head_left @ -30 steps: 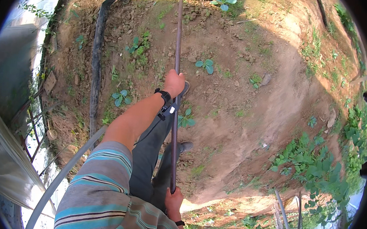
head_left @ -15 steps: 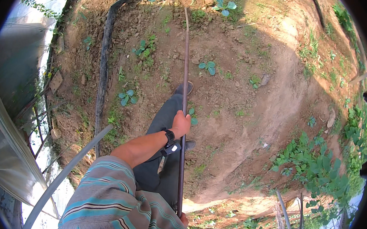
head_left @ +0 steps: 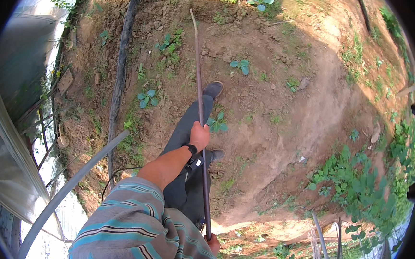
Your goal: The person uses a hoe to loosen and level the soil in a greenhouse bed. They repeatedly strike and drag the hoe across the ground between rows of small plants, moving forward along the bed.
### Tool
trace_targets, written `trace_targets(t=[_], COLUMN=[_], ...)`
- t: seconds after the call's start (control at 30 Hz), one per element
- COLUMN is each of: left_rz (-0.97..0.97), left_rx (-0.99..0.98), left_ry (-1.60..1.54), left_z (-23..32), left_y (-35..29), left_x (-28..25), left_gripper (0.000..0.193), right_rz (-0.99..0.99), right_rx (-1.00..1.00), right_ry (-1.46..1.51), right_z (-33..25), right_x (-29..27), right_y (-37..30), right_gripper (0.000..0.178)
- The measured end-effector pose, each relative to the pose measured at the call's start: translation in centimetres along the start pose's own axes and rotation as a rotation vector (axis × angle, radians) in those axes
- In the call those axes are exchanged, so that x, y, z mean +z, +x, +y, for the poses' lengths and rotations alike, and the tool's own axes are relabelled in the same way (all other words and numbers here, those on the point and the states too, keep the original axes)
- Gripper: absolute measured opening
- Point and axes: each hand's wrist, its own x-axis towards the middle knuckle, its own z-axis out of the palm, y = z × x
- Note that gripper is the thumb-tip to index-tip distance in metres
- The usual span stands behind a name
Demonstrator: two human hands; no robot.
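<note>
Here, the brown pole has its near end against the right hand, whose half-hidden grip I cannot tell, while farther forward the left hand clasps it. Since half a second ago, its far tip has swung left; whether that touches the soil is unclear.

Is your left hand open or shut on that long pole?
Shut: the left hand is curled around the long pole, which comes out on both sides of the fist.
</note>
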Motion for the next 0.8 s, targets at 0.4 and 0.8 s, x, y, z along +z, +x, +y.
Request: trace_targets(t=[0.4,0.8], left_rz=[-0.304,0.027], left_rx=[-0.141,-0.031], left_ry=[-0.192,-0.144], left_z=[-10.3,1.8], left_y=[-9.0,9.8], left_x=[5.1,-3.0], left_gripper=[0.033,0.036], right_rz=[-0.106,0.108], right_rx=[0.214,-0.198], right_ry=[-0.08,-0.032], right_z=[9.1,-6.8], right_x=[-2.4,-1.4], right_y=[-8.9,8.4], right_gripper=[0.026,0.023])
